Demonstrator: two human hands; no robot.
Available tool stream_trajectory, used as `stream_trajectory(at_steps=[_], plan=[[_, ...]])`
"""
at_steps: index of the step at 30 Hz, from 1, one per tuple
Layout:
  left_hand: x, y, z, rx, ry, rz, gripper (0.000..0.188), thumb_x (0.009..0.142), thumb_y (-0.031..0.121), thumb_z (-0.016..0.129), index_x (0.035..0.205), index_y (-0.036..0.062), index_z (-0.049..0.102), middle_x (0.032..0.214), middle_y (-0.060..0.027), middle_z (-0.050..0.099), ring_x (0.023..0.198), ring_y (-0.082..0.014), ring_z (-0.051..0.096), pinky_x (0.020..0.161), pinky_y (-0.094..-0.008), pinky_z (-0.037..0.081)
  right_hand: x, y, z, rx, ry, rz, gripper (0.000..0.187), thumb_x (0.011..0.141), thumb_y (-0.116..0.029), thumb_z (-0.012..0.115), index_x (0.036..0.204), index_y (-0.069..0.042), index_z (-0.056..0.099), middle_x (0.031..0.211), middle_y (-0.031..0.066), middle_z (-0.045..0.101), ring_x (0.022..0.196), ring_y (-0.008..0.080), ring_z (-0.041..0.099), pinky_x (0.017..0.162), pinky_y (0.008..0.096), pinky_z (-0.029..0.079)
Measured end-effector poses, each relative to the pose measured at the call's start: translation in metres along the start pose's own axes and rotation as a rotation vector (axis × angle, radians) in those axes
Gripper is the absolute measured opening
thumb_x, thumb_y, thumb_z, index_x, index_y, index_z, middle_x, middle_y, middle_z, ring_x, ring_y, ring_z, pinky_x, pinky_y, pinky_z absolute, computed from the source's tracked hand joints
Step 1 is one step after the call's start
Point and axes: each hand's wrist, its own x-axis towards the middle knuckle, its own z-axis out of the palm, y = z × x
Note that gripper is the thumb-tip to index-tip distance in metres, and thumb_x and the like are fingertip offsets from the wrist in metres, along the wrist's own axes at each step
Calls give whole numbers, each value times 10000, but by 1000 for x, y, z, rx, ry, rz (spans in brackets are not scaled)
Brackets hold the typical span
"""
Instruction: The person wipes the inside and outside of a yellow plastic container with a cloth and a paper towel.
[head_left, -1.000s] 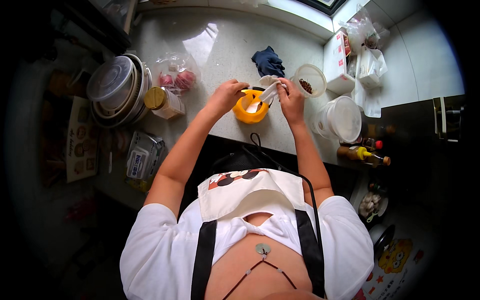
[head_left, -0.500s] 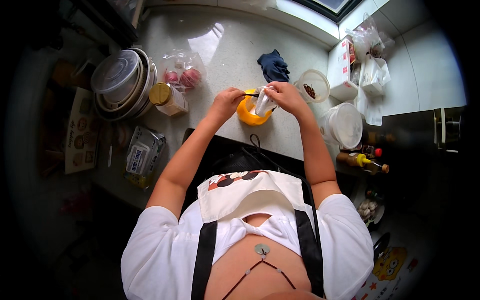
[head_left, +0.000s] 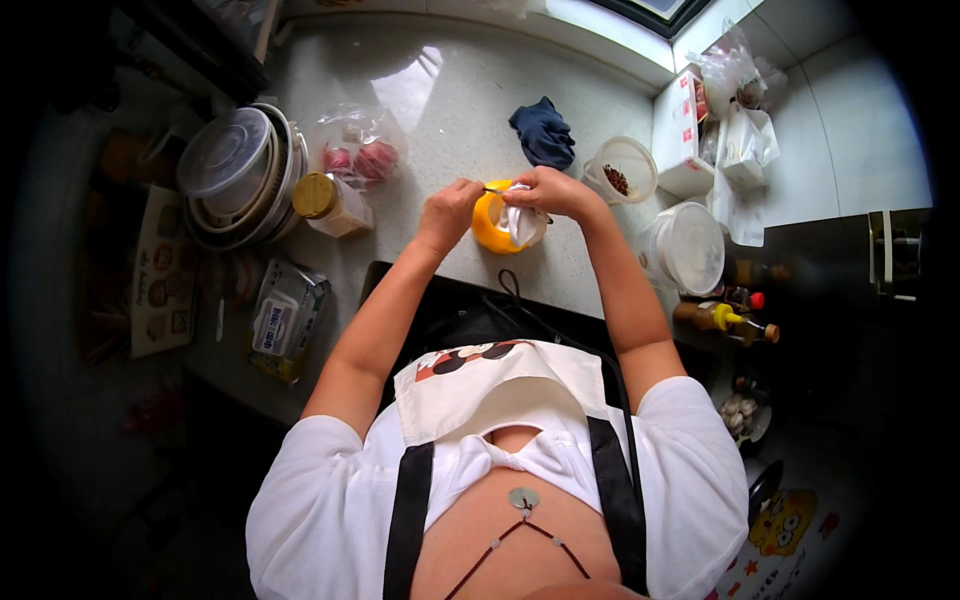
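Over a round yellow container (head_left: 490,230) on the counter, my two hands work close together. My left hand (head_left: 450,213) is closed, its fingertips pinching a thin dark tool (head_left: 494,190) whose kind I cannot make out. A crumpled white cloth or tissue (head_left: 521,222) droops from the closed fingers of my right hand (head_left: 555,192). The cloth hangs over the container's right side and hides part of its opening. Where the dark tool meets the right fingertips is too small to tell clearly.
A dark blue cloth (head_left: 543,132) lies beyond the container. To the right are a clear tub of brown bits (head_left: 620,172) and a lidded white tub (head_left: 692,250). Leftward stand a yellow-lidded jar (head_left: 335,206), bagged red items (head_left: 360,155), stacked bowls (head_left: 232,165) and a wipes pack (head_left: 287,320).
My right hand has turned flatter over the container, and the white cloth has dropped lower against its right side. My left hand stays nearly in place, still pinching the dark tool.
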Motion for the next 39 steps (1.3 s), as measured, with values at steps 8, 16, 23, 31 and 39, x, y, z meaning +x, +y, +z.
stream_trajectory(at_steps=[8,16,23,31,39], plan=[[5,-8,-2,51,18,-4,37,790,89,549,823,99,563,749,-74,592,638,-273,591,544,-343,484,-31,64,9,414,11,49,244,830,-321,595,902,-94,646,698,-43,546,592,37,438,520,186,345],[10,-1,-7,22,-36,-51,160,760,117,606,919,106,590,850,-62,601,718,-256,591,598,-333,486,-32,85,32,761,54,-47,268,827,-346,606,926,-98,624,744,-37,570,623,38,473,549,162,370],[32,53,-27,217,-107,272,213,704,136,617,917,140,619,1024,24,544,882,-173,509,730,-287,458,-28,77,32,674,52,-104,197,832,-259,615,899,-74,615,763,-40,577,681,38,509,627,182,425],[35,44,-26,284,-172,403,122,671,127,582,792,129,593,739,24,567,820,-157,504,693,-240,448,-25,69,58,719,230,-299,181,786,-195,664,871,-36,643,807,-9,588,744,64,510,664,200,412],[33,41,-21,239,-143,494,94,645,122,581,739,123,584,714,10,556,810,-168,498,717,-242,432,-25,85,96,467,618,-382,223,737,-115,693,943,-37,662,1120,43,554,907,136,558,795,246,447]])
